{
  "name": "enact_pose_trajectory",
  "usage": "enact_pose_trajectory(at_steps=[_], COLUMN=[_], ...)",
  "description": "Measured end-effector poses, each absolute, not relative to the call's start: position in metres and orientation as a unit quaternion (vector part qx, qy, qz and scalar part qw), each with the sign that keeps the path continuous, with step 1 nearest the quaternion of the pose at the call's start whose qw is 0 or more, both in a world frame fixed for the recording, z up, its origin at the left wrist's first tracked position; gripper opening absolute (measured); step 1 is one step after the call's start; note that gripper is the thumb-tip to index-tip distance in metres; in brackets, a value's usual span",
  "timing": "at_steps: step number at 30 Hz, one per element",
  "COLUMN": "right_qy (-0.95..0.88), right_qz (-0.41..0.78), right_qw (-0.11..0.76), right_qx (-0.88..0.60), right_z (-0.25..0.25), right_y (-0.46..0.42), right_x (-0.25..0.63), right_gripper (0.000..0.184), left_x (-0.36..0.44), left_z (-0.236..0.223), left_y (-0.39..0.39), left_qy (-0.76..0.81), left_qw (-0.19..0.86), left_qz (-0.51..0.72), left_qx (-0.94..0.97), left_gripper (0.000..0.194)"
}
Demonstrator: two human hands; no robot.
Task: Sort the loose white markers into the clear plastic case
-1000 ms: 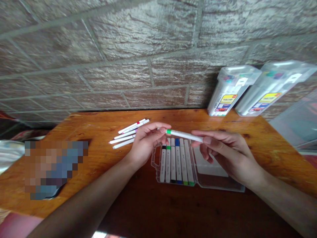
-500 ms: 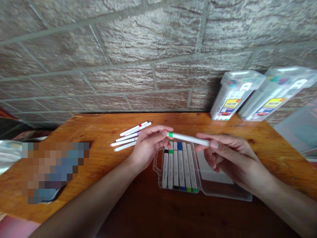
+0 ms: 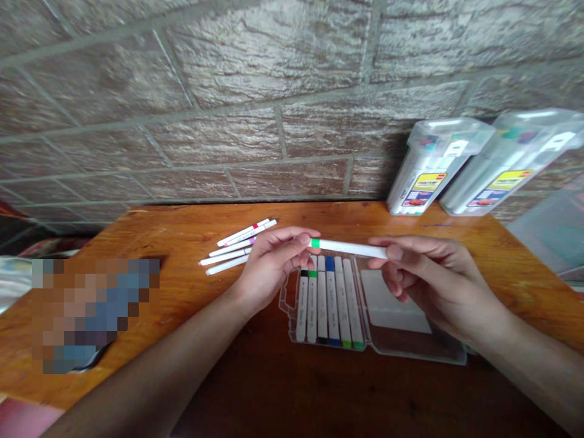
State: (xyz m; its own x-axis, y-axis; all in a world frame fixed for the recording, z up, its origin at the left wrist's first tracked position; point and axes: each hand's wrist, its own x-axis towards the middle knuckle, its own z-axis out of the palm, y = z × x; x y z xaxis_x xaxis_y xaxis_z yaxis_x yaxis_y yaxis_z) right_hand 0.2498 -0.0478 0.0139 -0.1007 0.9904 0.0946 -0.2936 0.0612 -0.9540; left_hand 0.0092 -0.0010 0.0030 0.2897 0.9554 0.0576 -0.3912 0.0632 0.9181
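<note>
A white marker with a green band [image 3: 349,248] lies nearly level between my two hands, above an opened clear plastic case [image 3: 413,350]. My left hand [image 3: 278,258] pinches its green-banded end. The opposite end is gripped by the thumb and fingers of my right hand [image 3: 422,264]. Beneath, several white markers [image 3: 332,304] with black, green and blue bands stand side by side in the case's left half. The right half holds a white sheet [image 3: 395,301]. Several loose white markers [image 3: 230,248], some with red or purple bands, rest beyond my left hand.
Two clear boxes of markers, a nearer one [image 3: 426,170] and a farther one [image 3: 502,170], stand at the back right against the stone-block wall [image 3: 219,134]. A pixelated dark object [image 3: 100,316] lies on the wooden table [image 3: 173,255] at left.
The marker has become slightly more level as its right end rose a little with my right hand. Both hands keep hold of it. The whole view has shifted slightly.
</note>
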Motion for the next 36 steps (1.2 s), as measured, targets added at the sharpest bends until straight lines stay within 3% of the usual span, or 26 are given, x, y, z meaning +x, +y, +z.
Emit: enact_pose_trajectory(at_steps=[13,26,36], right_qy=[-0.474,-0.352,-0.364], right_qz=[0.530,0.609,0.639], right_qw=[0.570,0.559,0.529], right_qx=[-0.412,-0.438,-0.424], right_z=[0.006,0.010,0.004], right_y=[-0.039,-0.035,-0.033], right_x=[0.252,0.252,0.255], right_gripper=[0.019,0.028,0.027], left_x=[0.010,0.001,0.001], left_z=[0.007,0.010,0.012], left_y=[-0.007,-0.007,-0.010], left_qy=[0.315,0.185,0.189], left_qw=[0.656,0.733,0.733], left_qz=[0.484,0.429,0.413], left_qx=[0.486,0.495,0.506], left_gripper=[0.022,0.025,0.030])
